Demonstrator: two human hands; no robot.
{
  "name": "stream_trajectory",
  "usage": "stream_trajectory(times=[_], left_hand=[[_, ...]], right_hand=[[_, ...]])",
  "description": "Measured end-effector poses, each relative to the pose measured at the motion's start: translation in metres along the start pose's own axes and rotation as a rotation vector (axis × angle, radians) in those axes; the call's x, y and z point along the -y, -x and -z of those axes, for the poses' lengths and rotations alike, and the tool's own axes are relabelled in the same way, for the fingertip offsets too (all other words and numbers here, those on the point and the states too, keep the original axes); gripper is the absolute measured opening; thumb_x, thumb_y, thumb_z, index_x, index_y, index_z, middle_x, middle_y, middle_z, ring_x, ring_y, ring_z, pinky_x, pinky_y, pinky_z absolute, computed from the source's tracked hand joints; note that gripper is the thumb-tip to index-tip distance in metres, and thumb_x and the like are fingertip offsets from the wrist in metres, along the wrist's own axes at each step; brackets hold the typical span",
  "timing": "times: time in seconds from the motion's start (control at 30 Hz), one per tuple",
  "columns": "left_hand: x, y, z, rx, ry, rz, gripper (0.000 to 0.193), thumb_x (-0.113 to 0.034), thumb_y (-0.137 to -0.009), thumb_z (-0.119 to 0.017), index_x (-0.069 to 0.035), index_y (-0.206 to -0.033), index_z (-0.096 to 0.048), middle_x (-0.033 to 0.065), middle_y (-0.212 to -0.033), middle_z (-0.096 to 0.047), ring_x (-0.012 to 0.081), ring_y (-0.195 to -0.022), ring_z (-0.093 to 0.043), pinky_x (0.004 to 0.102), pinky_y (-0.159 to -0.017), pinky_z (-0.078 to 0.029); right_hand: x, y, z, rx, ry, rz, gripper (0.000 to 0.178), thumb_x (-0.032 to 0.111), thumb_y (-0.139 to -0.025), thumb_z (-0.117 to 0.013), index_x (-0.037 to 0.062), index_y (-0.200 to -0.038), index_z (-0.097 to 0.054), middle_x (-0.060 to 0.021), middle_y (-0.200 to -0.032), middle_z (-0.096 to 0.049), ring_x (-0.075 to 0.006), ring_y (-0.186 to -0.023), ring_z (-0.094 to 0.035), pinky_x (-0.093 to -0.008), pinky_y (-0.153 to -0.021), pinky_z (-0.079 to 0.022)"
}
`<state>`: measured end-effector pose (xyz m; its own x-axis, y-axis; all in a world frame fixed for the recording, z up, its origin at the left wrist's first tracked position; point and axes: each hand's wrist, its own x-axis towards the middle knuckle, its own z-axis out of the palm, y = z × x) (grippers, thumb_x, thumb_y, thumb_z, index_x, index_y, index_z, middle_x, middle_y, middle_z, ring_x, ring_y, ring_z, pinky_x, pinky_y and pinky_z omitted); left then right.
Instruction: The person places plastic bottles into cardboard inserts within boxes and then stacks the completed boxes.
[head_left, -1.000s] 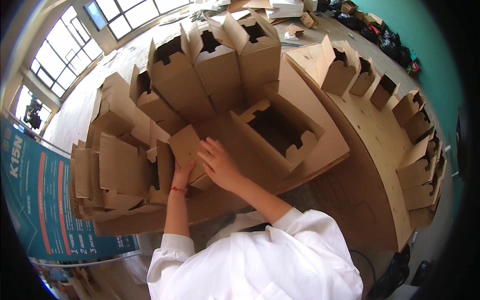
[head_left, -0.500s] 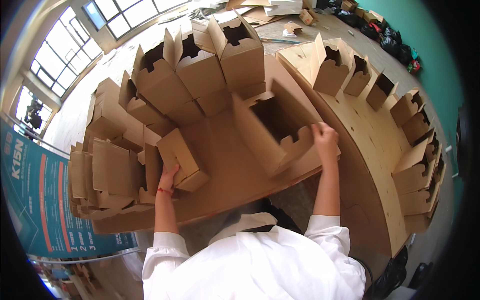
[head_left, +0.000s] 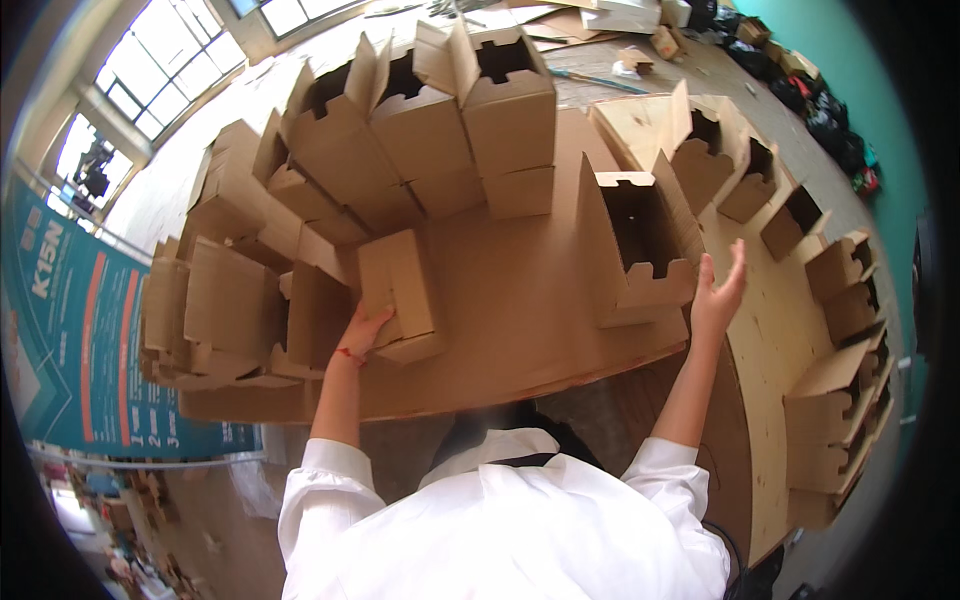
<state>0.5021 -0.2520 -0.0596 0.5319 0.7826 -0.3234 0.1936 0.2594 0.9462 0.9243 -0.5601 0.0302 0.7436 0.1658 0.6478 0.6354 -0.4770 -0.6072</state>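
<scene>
A small closed cardboard box (head_left: 405, 270) stands on the brown cardboard-covered table (head_left: 500, 290), left of the middle. My left hand (head_left: 364, 330) grips its near left side, with the thumb on its face and the other fingers partly hidden. To the right, a larger open-topped cardboard box (head_left: 652, 292) rests upright near the table's right edge, its flaps raised and its inside dark. Just right of that box, my right hand (head_left: 718, 298) is open, fingers spread and holding nothing.
Open cardboard boxes (head_left: 425, 130) stand in a stacked row along the table's far side. More boxes (head_left: 235, 295) crowd the left end. On the right, a lower plywood surface (head_left: 765, 370) carries several open boxes (head_left: 830, 400). A blue banner (head_left: 90, 340) stands at the far left.
The open box has shifted right and now sits upright beside the table's right edge. My right hand has let go of it. My left hand remains on the small box.
</scene>
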Motion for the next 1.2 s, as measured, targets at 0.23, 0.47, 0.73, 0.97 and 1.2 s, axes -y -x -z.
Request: stream_trajectory(times=[0.23, 0.47, 0.73, 0.97, 1.2], left_hand=[[0.023, 0.004, -0.023, -0.125, -0.015, -0.039, 0.069, -0.02, -0.088, -0.065, -0.001, -0.144, -0.03, 0.0139, -0.131, -0.053, 0.02, -0.122, -0.049, 0.0312, -0.102, -0.039], [-0.01, 0.043, -0.067, -0.5, -0.286, -0.349, 0.081, -0.024, -0.085, -0.069, 0.001, -0.147, -0.022, 0.0212, -0.133, -0.05, 0.028, -0.123, -0.049, 0.0353, -0.1, -0.041], [-0.007, 0.066, -0.065, -0.605, -0.438, -0.368, 0.04, -0.024, -0.094, -0.054, 0.0, -0.125, -0.053, 0.0259, -0.1, -0.064, 0.0379, -0.098, -0.062, 0.0385, -0.082, -0.048], [-0.007, 0.099, -0.048, -0.592, -0.47, -0.25, 0.037, -0.029, -0.097, -0.048, 0.003, -0.081, -0.059, 0.024, -0.071, -0.058, 0.0425, -0.07, -0.056, 0.0426, -0.063, -0.044], [0.031, 0.133, -0.031, -0.651, 0.029, -0.052, 0.042, -0.037, -0.098, -0.049, 0.002, -0.098, -0.062, 0.0079, -0.08, -0.062, 0.0179, -0.076, -0.059, 0.0317, -0.067, -0.046]], right_hand=[[0.141, 0.079, -0.015, 0.207, -0.399, 0.571, 0.037, 0.004, -0.085, -0.057, 0.0044, -0.122, -0.056, -0.0124, -0.123, -0.057, -0.0329, -0.119, -0.051, -0.0456, -0.101, -0.04], [0.184, 0.199, -0.099, 1.139, -0.628, 0.14, 0.089, 0.023, -0.08, -0.072, 0.0056, -0.149, -0.018, -0.0212, -0.15, -0.025, -0.0381, -0.136, -0.031, -0.0434, -0.111, -0.03], [0.201, 0.215, -0.128, 1.062, -0.634, -0.037, 0.063, 0.021, -0.088, -0.06, 0.0006, -0.141, -0.034, -0.0279, -0.136, -0.044, -0.0409, -0.123, -0.047, -0.0439, -0.1, -0.041], [0.194, 0.226, -0.097, 1.0, -0.572, -0.004, 0.033, 0.022, -0.095, -0.051, -0.0055, -0.112, -0.059, -0.0255, -0.092, -0.066, -0.0371, -0.088, -0.065, -0.0427, -0.08, -0.048], [0.163, 0.249, -0.071, 1.245, -0.618, -0.286, 0.038, 0.031, -0.096, -0.055, -0.0066, -0.094, -0.06, -0.0085, -0.071, -0.059, -0.0135, -0.066, -0.05, -0.0306, -0.061, -0.043]])
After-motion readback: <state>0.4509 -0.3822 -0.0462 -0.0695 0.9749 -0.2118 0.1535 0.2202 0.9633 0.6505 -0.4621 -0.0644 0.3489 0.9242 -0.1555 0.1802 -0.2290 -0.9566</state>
